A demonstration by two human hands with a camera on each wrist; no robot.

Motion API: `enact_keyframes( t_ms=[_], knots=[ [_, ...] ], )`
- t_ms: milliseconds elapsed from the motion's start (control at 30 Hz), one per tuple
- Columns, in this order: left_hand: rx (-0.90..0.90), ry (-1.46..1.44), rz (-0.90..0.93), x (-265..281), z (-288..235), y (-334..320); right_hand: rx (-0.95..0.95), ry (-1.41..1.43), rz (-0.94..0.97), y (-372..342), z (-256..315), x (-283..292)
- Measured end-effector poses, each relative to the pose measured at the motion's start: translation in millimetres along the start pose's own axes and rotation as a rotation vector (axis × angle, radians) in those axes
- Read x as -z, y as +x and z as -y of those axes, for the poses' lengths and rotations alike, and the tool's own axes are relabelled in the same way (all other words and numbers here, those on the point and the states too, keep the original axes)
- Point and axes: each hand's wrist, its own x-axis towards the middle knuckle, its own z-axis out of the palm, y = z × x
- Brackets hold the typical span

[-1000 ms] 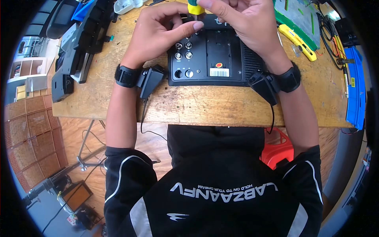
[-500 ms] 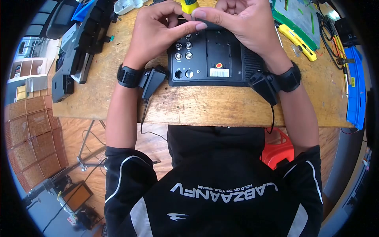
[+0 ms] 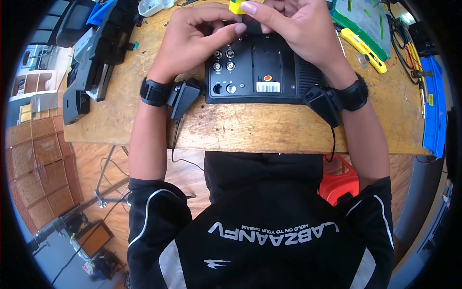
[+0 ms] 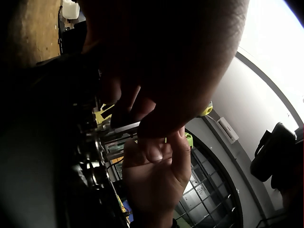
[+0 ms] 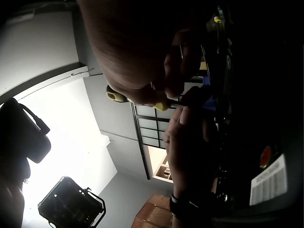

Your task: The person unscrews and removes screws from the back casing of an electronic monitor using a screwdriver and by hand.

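A black device (image 3: pixel 284 70) lies on the wooden bench, its panel of round metal connectors and white barcode label facing up. The right hand (image 3: pixel 308 36) grips the yellow-and-green handle of a screwdriver (image 3: pixel 237 7), held over the device's far part. Around the metal shaft just below the handle, the left hand (image 3: pixel 195 41) has its thumb and curled fingers. The right wrist view shows the screwdriver (image 5: pixel 161 102) running from the right hand (image 5: pixel 126 57) towards the left hand (image 5: pixel 187 142). Fingers hide the screwdriver's tip.
On the right lie a yellow cutter (image 3: pixel 363 50), a green-edged clear case (image 3: pixel 368 24), cables and a blue tray (image 3: pixel 434 108). Black equipment (image 3: pixel 103 48) stands along the left. A white container (image 3: pixel 155 6) sits at the far edge of view.
Since half a second ago, the screwdriver handle has shifted slightly right and its shaft shows again. The left hand has shifted slightly left; the right fingers have changed position around the handle.
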Motion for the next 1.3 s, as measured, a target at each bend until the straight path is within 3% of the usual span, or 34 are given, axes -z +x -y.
enact_keyframes(
  t_ms=[133,200,267,333,400,533,600,733,767,867,967,1100,1133,1200,1267,1300],
  knots=[
    [-0.089,0.028,-0.025,-1.7,1.1,2.9,0.178,-0.044,0.035,-0.5,-1.6,3.1],
    [-0.02,0.079,0.005,2.1,2.6,3.3,0.114,0.02,0.008,-2.9,8.8,-1.5],
    [-0.007,0.069,-0.017,-0.1,0.7,3.2,0.09,-0.177,-0.026,-4.7,14.8,1.3],
    [0.015,0.054,-0.038,-3.1,-6.1,0.8,0.052,-0.181,-0.026,-3.8,13.5,-1.3],
    [0.058,0.051,-0.012,-0.9,-15.5,0.2,0.119,-0.001,-0.003,0.2,2.1,-2.5],
    [0.063,-0.125,0.046,0.8,-6.0,1.5,0.046,0.047,-0.035,-3.3,6.9,-1.2],
    [0.006,-0.128,-0.036,-1.6,-2.0,1.4,0.18,0.044,0.033,-2.1,-4.1,2.9],
    [0.121,-0.046,-0.096,-0.6,-14.7,0.5,0.234,-0.081,0.012,0.6,-3.7,5.9],
    [0.034,-0.024,-0.112,-2.0,-2.8,1.8,0.214,-0.097,0.022,1.1,-3.8,6.8],
    [0.001,0.013,-0.114,-1.8,-1.6,1.1,0.162,-0.128,0.017,-0.9,-5.0,5.7],
    [0.105,-0.053,-0.08,-3.4,-0.5,-2.0,0.118,-0.206,0.023,-2.9,2.1,6.8],
    [0.114,-0.008,-0.028,-1.3,-20.3,-0.6,0.057,-0.321,0.048,-4.0,13.8,6.9],
    [0.137,-0.021,-0.011,-1.0,-24.0,-1.2,0.054,-0.317,0.051,-3.2,6.6,4.8],
    [0.158,-0.031,0.004,-1.7,-19.7,-3.0,0.179,0.004,0.028,-0.1,-10.7,3.1],
    [0.106,-0.353,-0.042,-7.8,0.1,-2.3,0.111,-0.075,0.044,-2.2,0.1,6.8],
    [0.106,-0.356,-0.04,-7.5,3.3,-1.0,0.16,-0.132,0.069,-2.7,2.3,8.1]
  ],
)
